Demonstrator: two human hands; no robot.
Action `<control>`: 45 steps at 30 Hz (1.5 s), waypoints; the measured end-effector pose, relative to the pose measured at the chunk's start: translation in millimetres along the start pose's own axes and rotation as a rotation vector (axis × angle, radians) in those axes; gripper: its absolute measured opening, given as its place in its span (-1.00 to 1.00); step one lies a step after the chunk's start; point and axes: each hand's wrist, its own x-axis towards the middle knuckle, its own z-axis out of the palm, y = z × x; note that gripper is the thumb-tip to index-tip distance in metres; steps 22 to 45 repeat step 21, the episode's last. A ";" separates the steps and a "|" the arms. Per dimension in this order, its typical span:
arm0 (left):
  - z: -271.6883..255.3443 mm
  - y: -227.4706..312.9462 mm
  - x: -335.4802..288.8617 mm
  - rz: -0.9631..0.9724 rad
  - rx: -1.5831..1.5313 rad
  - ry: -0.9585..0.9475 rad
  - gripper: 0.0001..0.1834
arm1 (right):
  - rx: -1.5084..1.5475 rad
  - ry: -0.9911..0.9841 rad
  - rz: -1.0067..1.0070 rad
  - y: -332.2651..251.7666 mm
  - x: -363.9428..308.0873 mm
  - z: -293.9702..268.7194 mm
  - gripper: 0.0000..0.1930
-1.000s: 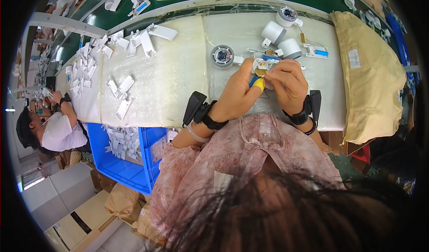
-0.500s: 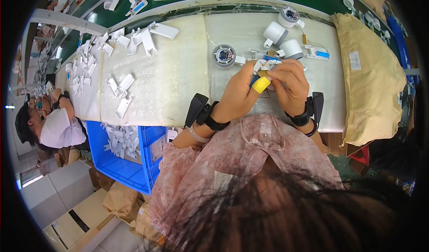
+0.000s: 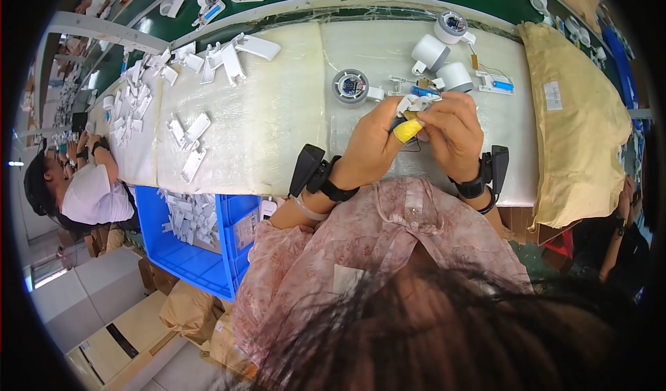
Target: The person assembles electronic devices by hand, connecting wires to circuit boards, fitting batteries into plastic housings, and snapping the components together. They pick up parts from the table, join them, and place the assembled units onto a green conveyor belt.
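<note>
fingers (image 3: pixel 408 129) of the left hand (image 3: pixel 371 151), one wrapped in yellow tape, and of the right hand (image 3: pixel 454 134) pinch a small white part (image 3: pixel 414 104) between them, held just above the worktop (image 3: pixel 277 120), near a round disc (image 3: pixel 350 86) and white cylinders (image 3: pixel 430 51).
</note>
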 end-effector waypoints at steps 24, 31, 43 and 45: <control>-3.3 0.1 0.1 -0.041 0.032 -0.067 -0.57 | -0.010 -0.056 -0.121 -0.5 1.9 -4.6 -0.70; -3.3 0.1 0.1 -0.041 0.032 -0.067 -0.57 | -0.010 -0.056 -0.121 -0.5 1.9 -4.6 -0.70; -3.3 0.1 0.1 -0.041 0.032 -0.067 -0.57 | -0.010 -0.056 -0.121 -0.5 1.9 -4.6 -0.70; -3.3 0.1 0.1 -0.041 0.032 -0.067 -0.57 | -0.010 -0.056 -0.121 -0.5 1.9 -4.6 -0.70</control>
